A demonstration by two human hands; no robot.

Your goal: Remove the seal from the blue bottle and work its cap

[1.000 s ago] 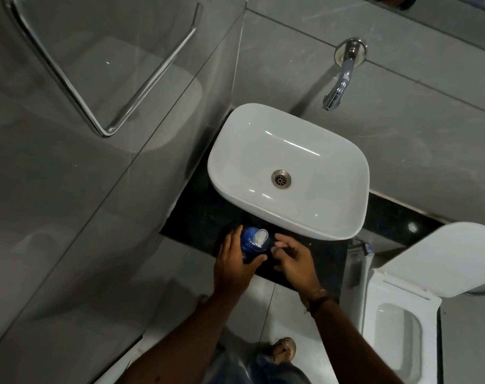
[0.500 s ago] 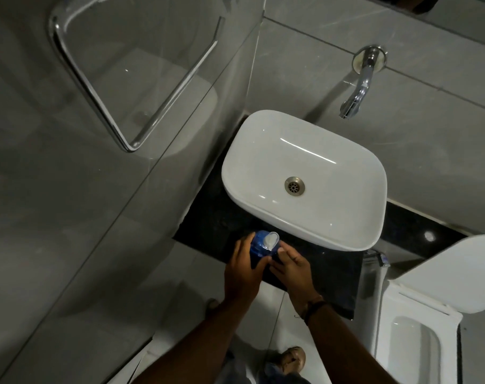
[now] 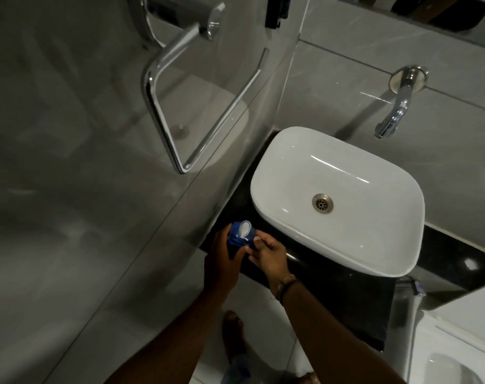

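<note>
My left hand [image 3: 222,263] grips the blue bottle [image 3: 240,236], white cap [image 3: 244,229] flipped up; my right hand's [image 3: 270,256] fingertips [image 3: 256,239] pinch beside it.

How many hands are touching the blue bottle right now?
2. The left hand wraps the blue bottle from its left; the right hand has fingertips at its right side, near the white cap.

bare forearms, dark wristband [image 3: 287,285] on right.

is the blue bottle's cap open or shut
Open: the white flip lid stands tilted up from the blue bottle, held by the left hand.
</note>
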